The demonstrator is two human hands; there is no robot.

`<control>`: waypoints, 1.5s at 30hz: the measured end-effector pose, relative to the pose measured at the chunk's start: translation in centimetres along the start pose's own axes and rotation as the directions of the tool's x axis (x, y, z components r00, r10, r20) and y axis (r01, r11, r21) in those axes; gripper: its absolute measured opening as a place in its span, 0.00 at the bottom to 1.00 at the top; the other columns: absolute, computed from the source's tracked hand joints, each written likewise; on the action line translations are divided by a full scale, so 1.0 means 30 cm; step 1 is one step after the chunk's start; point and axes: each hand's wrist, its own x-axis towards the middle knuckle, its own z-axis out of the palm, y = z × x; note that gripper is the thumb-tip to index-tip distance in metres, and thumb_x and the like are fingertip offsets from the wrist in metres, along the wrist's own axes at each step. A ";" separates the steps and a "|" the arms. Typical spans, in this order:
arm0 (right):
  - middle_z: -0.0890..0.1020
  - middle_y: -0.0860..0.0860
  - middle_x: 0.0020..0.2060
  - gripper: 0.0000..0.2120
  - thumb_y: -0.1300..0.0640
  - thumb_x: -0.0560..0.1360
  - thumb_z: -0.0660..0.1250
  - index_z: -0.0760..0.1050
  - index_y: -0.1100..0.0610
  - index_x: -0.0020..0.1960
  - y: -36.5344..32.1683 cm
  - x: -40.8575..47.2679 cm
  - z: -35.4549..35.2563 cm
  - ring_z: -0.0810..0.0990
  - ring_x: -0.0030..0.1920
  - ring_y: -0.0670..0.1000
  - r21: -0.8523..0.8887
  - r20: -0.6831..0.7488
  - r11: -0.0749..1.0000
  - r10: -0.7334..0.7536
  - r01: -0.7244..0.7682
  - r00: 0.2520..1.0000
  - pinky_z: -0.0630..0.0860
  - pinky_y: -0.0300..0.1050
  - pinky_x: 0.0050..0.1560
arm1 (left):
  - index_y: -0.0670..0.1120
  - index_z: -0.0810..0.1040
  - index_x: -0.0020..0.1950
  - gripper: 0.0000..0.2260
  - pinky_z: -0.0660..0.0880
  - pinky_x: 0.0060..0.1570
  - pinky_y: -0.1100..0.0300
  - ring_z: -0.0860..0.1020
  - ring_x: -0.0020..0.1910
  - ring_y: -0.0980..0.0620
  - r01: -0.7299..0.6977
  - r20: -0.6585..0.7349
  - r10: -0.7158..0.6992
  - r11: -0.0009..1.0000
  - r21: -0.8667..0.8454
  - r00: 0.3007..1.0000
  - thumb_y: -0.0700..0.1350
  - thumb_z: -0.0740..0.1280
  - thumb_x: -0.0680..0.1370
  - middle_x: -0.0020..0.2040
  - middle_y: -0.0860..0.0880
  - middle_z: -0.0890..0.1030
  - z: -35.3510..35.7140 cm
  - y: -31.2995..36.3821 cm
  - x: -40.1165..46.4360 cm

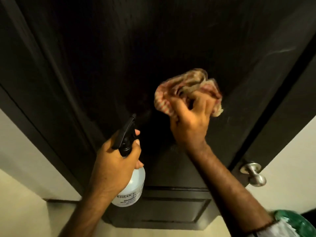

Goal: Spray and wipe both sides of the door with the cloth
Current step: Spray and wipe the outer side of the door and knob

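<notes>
A dark brown panelled door (153, 40) fills most of the view. My right hand (189, 124) grips a crumpled red-and-cream striped cloth (186, 86) and presses it against the door's middle. My left hand (116, 161) holds a white spray bottle (131, 187) with a black trigger head, its nozzle pointing at the door just left of the cloth. Faint smear marks show on the door's upper right.
A round silver door knob (254, 173) sticks out at the door's right edge. The dark door frame (34, 100) runs down the left. Cream walls flank the door on both sides, and pale floor lies below. A green sleeve (290, 223) shows at the bottom right.
</notes>
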 end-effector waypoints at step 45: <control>0.80 0.56 0.47 0.10 0.61 0.71 0.82 0.84 0.52 0.49 0.345 -0.367 -0.233 0.81 0.47 0.62 -0.021 0.366 1.000 0.012 -0.005 0.931 0.72 0.52 0.50 | 0.60 0.82 0.53 0.07 0.86 0.44 0.46 0.87 0.30 0.49 0.108 0.226 -0.119 0.992 0.061 0.967 0.47 0.71 0.80 0.33 0.53 0.85 0.218 0.039 -0.123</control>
